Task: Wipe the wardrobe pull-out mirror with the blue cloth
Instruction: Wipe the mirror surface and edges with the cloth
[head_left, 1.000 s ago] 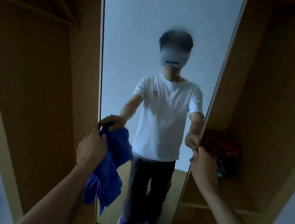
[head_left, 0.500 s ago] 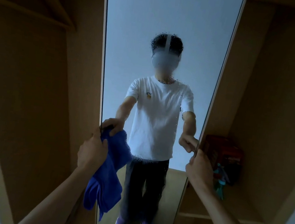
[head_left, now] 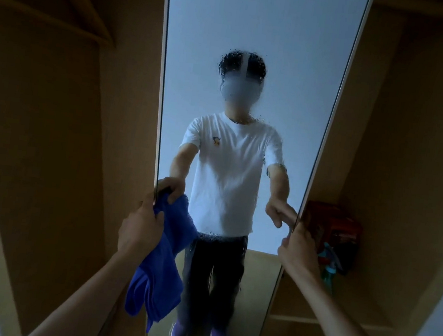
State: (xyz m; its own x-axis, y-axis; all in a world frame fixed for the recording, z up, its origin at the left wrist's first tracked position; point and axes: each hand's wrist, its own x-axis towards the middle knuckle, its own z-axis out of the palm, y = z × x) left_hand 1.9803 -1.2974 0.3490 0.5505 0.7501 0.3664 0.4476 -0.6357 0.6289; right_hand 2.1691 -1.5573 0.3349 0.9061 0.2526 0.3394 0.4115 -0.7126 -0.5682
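The left grip [head_left: 140, 227] is curled round the left edge of the pull-out mirror [head_left: 259, 33], pinching the blue cloth [head_left: 159, 277] against the frame. The cloth hangs bunched over the mirror's lower left edge. The right grip [head_left: 299, 250] is wrapped round the right edge, just beside a red box [head_left: 330, 223] and a spray bottle [head_left: 328, 267] on the wardrobe shelf.

The loosely pinched cloth could slip out, or the panel could swing under wiping pressure and nip the fingers against the wardrobe side.

Compared with a second ago, both grips keep their edges. The reflected figure sits further left in the glass, and the bottle shows more clearly.
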